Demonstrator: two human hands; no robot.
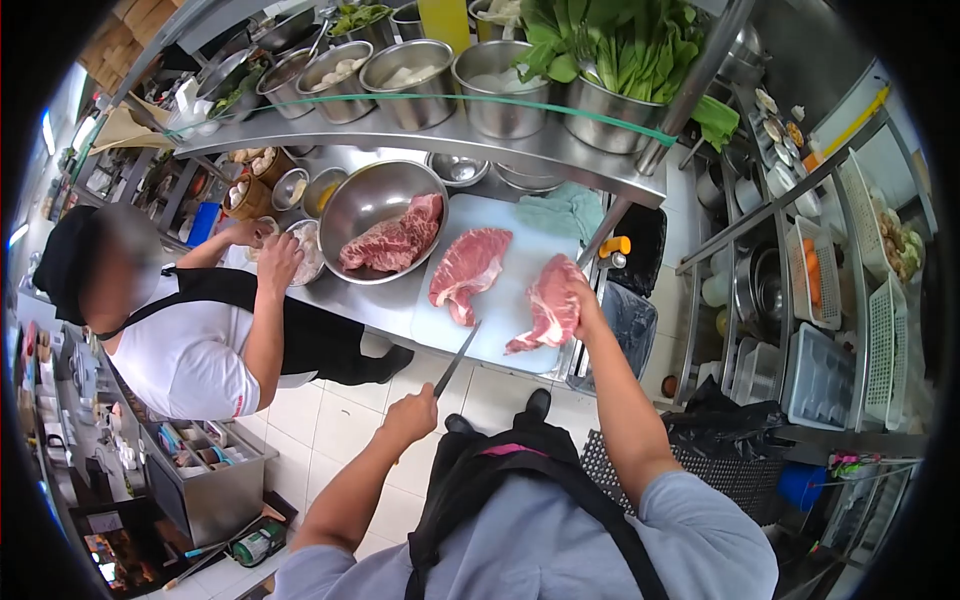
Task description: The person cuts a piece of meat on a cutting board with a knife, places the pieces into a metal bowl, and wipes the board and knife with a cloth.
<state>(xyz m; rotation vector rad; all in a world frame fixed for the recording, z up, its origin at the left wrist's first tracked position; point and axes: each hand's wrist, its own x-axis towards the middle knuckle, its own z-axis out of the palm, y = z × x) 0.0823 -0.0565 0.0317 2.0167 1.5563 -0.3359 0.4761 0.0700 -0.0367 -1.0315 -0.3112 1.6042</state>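
My left hand is closed round the handle of a knife, its blade pointing up toward the near edge of a white cutting board. With my right hand I grip a slab of raw red meat by its right side, over the right part of the board. Another slab of raw meat lies on the board, left of the held one and just beyond the knife tip. Left of the board, a large steel bowl holds more raw marbled meat.
A co-worker stands close on the left, hands over a small bowl. A shelf with steel pots and leafy greens crosses above the counter. A green cloth lies at the board's back; a bin stands right.
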